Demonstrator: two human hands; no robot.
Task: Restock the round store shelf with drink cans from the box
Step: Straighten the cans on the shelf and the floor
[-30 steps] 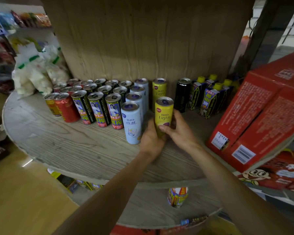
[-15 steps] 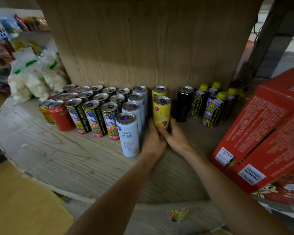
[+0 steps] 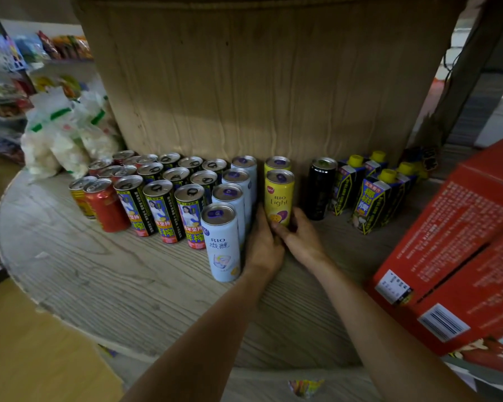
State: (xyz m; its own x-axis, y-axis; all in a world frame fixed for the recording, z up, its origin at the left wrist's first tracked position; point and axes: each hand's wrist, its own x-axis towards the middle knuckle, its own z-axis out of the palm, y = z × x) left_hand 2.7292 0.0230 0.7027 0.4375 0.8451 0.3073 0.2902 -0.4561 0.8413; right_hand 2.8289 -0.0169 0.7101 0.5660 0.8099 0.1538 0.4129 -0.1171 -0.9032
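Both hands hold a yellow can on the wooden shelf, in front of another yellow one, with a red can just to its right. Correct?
No: the head view shows a black can just right of the yellow can, not a red one. Otherwise yes: left hand and right hand hold it on the wooden shelf, before a second yellow can.

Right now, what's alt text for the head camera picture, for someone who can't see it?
The left hand and right hand hold a yellow can upright on the round shelf, between pale blue cans and a black can.
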